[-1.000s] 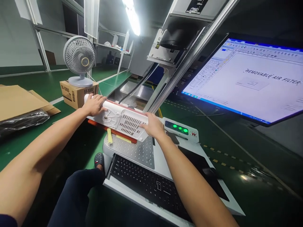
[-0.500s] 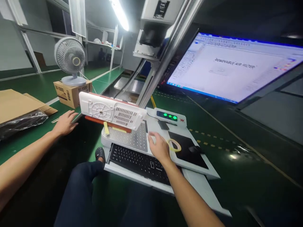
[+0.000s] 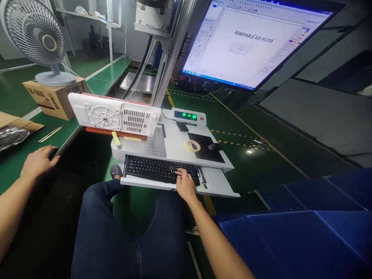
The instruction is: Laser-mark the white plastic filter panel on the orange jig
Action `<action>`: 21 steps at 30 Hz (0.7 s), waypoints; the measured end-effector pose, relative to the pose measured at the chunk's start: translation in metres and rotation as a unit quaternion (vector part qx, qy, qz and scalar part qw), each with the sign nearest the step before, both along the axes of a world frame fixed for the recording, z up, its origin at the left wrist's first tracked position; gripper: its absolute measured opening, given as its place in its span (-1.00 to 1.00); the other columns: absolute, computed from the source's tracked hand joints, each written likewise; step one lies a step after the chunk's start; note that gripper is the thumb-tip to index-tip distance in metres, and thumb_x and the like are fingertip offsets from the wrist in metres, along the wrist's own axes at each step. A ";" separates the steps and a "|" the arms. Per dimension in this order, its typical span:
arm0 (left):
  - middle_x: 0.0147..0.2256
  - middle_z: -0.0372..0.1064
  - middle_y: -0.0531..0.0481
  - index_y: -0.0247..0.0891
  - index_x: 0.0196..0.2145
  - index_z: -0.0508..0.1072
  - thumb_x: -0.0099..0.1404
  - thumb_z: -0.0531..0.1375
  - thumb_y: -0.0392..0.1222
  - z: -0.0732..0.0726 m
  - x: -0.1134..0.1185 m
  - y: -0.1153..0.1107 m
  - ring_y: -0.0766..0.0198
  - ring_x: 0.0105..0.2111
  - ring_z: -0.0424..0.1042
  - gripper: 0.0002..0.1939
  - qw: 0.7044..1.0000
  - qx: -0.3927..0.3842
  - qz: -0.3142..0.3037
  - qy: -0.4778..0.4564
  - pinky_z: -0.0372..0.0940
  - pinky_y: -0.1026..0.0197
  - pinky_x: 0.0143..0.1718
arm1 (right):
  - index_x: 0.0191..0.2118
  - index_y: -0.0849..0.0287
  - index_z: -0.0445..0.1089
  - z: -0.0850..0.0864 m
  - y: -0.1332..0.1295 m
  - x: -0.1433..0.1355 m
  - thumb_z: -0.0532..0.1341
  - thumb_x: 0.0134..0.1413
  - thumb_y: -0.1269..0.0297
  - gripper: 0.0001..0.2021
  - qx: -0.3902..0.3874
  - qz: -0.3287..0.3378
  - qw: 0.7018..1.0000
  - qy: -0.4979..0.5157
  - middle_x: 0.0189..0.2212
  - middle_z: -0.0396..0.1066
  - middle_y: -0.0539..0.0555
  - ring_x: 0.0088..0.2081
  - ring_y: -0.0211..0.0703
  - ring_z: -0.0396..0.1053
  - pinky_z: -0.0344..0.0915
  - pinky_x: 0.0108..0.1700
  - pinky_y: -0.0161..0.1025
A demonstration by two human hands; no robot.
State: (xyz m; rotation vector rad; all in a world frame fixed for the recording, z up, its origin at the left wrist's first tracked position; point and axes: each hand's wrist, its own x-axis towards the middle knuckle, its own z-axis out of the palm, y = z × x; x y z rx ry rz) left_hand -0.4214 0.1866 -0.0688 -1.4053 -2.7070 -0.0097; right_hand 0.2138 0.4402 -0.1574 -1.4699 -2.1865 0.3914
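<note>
Green benchtop (image 3: 17, 162) under left hand (image 3: 39, 161); right hand (image 3: 184, 184) on keyboard (image 3: 151, 169).

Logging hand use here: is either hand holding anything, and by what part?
Nothing is held. The right hand rests on the keyboard; the left hand lies on the green table.
</note>
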 end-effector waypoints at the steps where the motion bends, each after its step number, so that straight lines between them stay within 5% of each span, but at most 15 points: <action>1: 0.36 0.42 -0.20 -0.21 0.31 0.40 0.53 -0.11 0.18 -0.001 0.000 -0.001 -0.12 0.33 0.42 -0.36 1.000 0.006 0.004 0.002 0.34 -0.15 0.33 | 0.18 0.16 0.36 0.005 0.005 -0.009 0.06 0.35 0.47 -0.64 -0.014 -0.001 1.000 -0.021 0.07 0.64 0.18 0.10 0.05 0.49 0.36 0.21 -0.01; 5: 0.34 0.44 -0.20 -0.23 0.24 0.46 0.49 0.01 0.10 -0.006 0.000 -0.004 -0.11 0.31 0.45 -0.45 0.999 0.033 0.009 -0.004 0.32 -0.12 0.35 | 0.09 0.14 0.41 0.020 0.021 -0.029 0.13 0.33 0.50 -0.70 -0.073 -0.021 0.995 -0.070 -0.01 0.66 0.13 0.01 0.03 0.53 0.32 0.01 -0.13; 11: 0.38 0.39 -0.34 -0.32 0.28 0.50 0.47 0.06 0.03 -0.008 0.004 -0.003 -0.21 0.37 0.40 -0.42 0.998 0.051 0.003 -0.035 0.27 -0.17 0.38 | -0.07 0.13 0.45 0.013 0.024 -0.023 0.16 0.46 0.12 -0.79 -0.048 -0.177 0.983 0.025 -0.15 0.64 0.20 -0.20 0.03 0.51 0.15 -0.21 -0.17; 21: 0.42 0.34 -0.31 -0.25 0.30 0.47 0.49 0.04 0.05 -0.016 0.001 -0.005 -0.20 0.39 0.36 -0.43 0.998 0.048 0.012 -0.029 0.26 -0.16 0.35 | -0.41 0.05 0.29 0.024 0.022 -0.029 0.11 0.47 0.03 -0.62 -0.117 -0.142 0.983 -0.025 -0.46 0.47 0.09 -0.41 -0.05 0.26 0.00 -0.30 -0.18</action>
